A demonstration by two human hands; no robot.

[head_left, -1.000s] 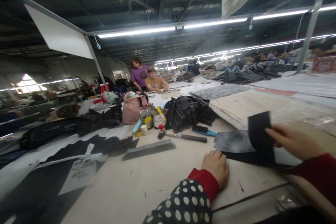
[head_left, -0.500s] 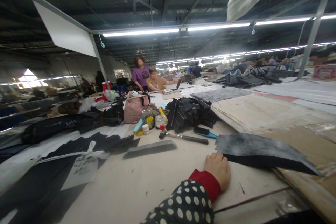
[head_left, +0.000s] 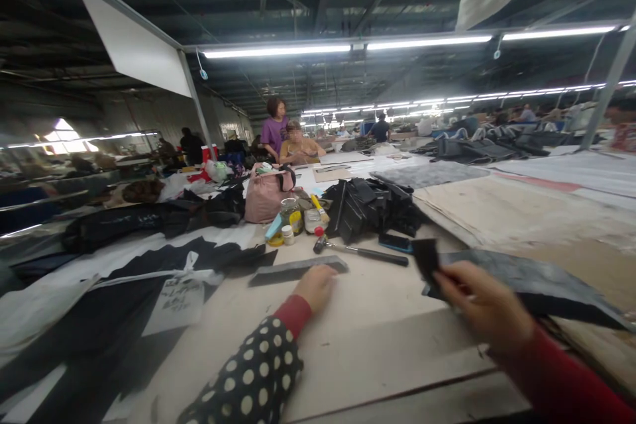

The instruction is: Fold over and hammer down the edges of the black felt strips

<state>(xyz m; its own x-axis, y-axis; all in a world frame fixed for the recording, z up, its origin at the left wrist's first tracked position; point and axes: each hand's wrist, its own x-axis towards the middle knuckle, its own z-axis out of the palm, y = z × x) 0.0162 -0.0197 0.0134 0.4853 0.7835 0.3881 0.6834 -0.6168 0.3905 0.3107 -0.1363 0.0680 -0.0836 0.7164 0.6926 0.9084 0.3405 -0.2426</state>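
Note:
My left hand (head_left: 317, 286), in a polka-dot sleeve with a red cuff, is at the right end of a grey strip of material (head_left: 283, 271) lying on the table. Its fingers are blurred and partly hidden, so their grip does not show. At the right, my right hand (head_left: 479, 298) pinches a small dark piece of material (head_left: 427, 264) and holds it raised above the tabletop. Behind that hand lies a larger grey and black piece of material (head_left: 536, 273). A hammer (head_left: 365, 253) and a blue-handled brush (head_left: 396, 242) lie beyond my hands.
Behind the hammer is a pile of black pieces (head_left: 370, 205), with a glass jar (head_left: 288, 212) and a pink bag (head_left: 265, 195) to its left. Black cloth with a tag (head_left: 173, 305) covers the left side. Two people (head_left: 275, 132) are across the table.
My left hand has moved left to the grey strip from beside the large grey piece. My right hand has come into view holding the dark piece. The view has shifted slightly.

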